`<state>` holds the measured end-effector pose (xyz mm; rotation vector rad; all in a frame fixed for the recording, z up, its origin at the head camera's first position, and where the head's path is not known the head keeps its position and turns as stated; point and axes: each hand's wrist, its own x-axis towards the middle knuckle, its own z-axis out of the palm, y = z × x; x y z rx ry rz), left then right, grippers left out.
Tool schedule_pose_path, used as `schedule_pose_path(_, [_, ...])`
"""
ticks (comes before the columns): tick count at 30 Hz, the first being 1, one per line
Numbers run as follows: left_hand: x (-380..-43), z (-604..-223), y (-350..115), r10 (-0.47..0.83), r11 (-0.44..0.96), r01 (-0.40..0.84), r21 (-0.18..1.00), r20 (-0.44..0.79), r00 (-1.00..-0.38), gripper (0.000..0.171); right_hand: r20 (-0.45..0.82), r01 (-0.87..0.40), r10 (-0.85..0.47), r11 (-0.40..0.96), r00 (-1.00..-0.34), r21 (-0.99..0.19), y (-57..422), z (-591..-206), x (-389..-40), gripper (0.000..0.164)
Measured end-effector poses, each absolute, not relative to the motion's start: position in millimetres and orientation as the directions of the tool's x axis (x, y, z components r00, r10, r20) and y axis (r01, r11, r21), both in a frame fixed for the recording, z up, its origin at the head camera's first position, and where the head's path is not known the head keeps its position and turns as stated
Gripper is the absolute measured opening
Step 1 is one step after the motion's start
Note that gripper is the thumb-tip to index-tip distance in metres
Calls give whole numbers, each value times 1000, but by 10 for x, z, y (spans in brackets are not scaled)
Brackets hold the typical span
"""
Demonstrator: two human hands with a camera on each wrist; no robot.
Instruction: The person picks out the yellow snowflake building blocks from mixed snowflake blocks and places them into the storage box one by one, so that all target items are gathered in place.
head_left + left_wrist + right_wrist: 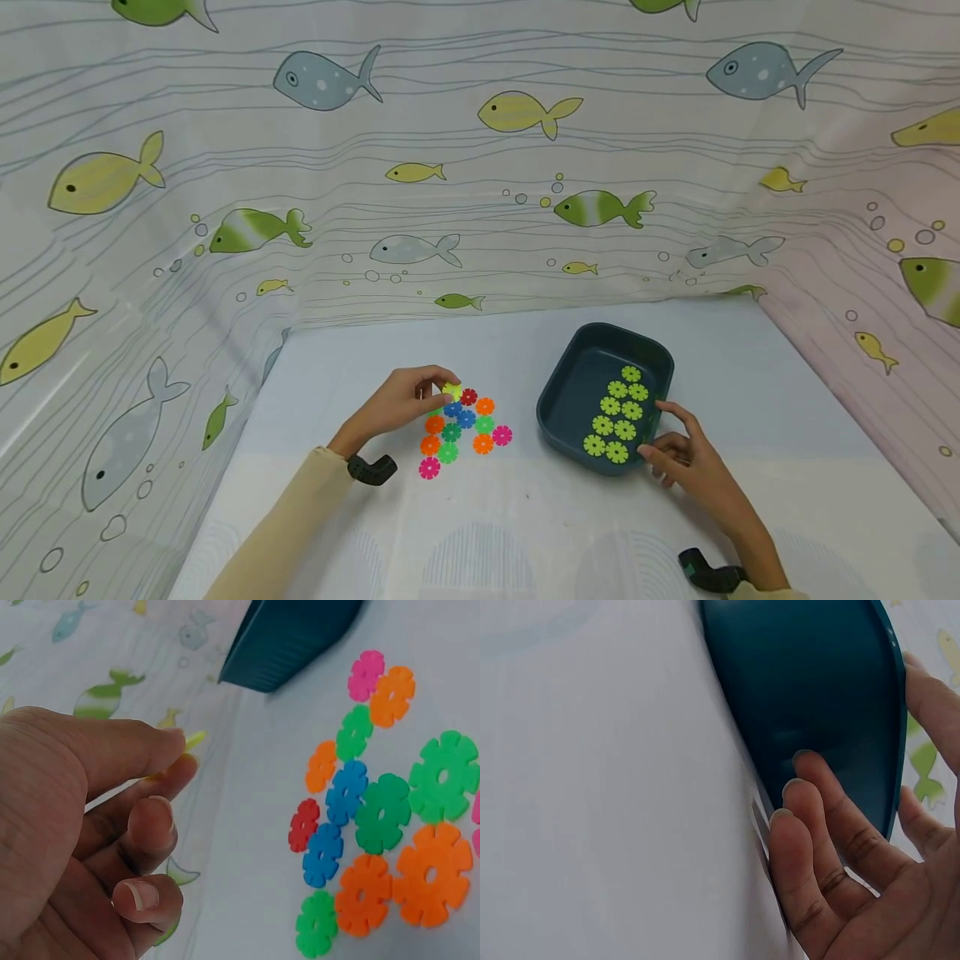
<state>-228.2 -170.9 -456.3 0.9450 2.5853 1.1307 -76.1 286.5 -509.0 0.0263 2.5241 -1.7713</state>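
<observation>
My left hand (pixel 405 398) pinches a yellow flower-shaped disc (pixel 452 391) between thumb and forefinger, above a group of coloured discs. In the left wrist view this yellow disc (pixel 196 740) shows edge-on at the fingertips, the other fingers loosely bent. At the right, my right hand (pixel 693 467) holds the near right side of a dark teal tray (pixel 573 400). The right wrist view shows several fingers (pixel 847 817) against the outer wall of the tray (pixel 817 682), with other fingertips at its rim. Inside the tray, several yellow-green flower discs (pixel 610 406) lie in two rows.
Flower discs lie flat on the white table (pixel 495 517) left of the tray: orange (pixel 435 425), blue (pixel 467 419), green (pixel 447 452), red (pixel 468 397) and pink (pixel 429 468). A fish-patterned sheet (pixel 450 200) rises behind and at both sides.
</observation>
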Motion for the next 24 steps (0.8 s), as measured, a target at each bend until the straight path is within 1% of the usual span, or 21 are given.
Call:
schedule_pose_path(13, [-2402, -4466, -1328, 697, 430, 560, 708, 134, -704, 24, -66, 55, -20, 346, -998, -937, 2876, -5106, -770, 82])
schedule_pose_path(24, [-2451, -4392, -974, 741, 378, 572, 728, 133, -659, 25, -64, 53, -20, 350, -998, -935, 2880, -5113, -778, 82])
